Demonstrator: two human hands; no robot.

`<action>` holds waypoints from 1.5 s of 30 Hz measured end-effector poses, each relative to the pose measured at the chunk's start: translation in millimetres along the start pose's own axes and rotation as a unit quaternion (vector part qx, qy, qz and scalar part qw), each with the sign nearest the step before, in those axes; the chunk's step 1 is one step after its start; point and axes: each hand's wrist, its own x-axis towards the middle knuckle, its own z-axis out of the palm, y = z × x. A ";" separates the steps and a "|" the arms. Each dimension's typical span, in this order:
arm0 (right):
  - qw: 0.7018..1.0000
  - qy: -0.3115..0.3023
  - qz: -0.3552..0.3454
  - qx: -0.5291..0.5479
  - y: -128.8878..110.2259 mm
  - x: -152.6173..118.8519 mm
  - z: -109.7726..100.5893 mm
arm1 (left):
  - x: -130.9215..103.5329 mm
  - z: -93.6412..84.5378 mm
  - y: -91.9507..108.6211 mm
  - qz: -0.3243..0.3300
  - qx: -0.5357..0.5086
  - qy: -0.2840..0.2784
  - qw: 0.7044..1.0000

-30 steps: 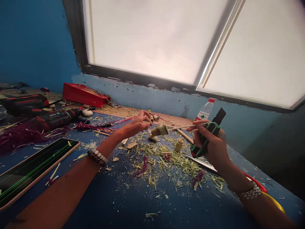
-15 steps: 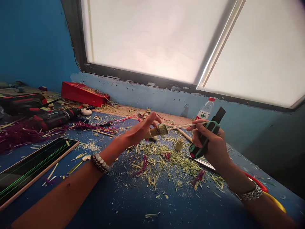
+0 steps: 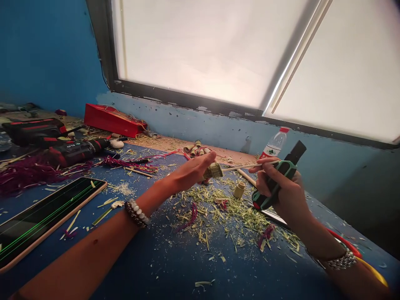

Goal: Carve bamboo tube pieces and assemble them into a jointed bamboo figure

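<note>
My left hand (image 3: 195,168) reaches in from the left, fingers fairly straight and close together along a small carved bamboo cylinder (image 3: 215,170). Part of the cylinder is hidden behind the palm. A thin pale stick (image 3: 242,166) runs from the cylinder's right end to the fingertips of my right hand (image 3: 281,189), which pinch it. The same hand also grips a green-and-black tool (image 3: 278,183) with a dark flat end pointing up. Below the stick, a short bamboo cylinder (image 3: 239,190) stands upright among shavings (image 3: 225,204).
A phone (image 3: 53,221) lies at the left, with a black-and-red power drill (image 3: 75,151) and purple strands (image 3: 28,173) beyond it. At the back are a red box (image 3: 114,121), several bamboo pieces (image 3: 196,149) and a water bottle (image 3: 275,143). A yellow-and-red ring-shaped thing (image 3: 373,271) shows by my right wrist.
My left fingers have straightened and tipped forward over the bamboo cylinder, covering more of it. My right hand keeps its hold on the stick and the tool. The view has shifted slightly.
</note>
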 end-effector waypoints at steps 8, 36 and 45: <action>0.999 0.034 0.010 -0.009 1.3 2.9 -0.3 | -3.2 -0.5 2.8 0.035 0.055 -0.047 0.997; 0.978 0.169 0.038 0.114 1.8 14.3 -7.1 | -12.0 12.8 18.2 0.131 0.307 -0.065 0.940; 0.975 0.180 0.034 0.125 -4.2 12.1 -2.3 | -9.6 2.9 27.1 0.062 0.197 -0.116 0.972</action>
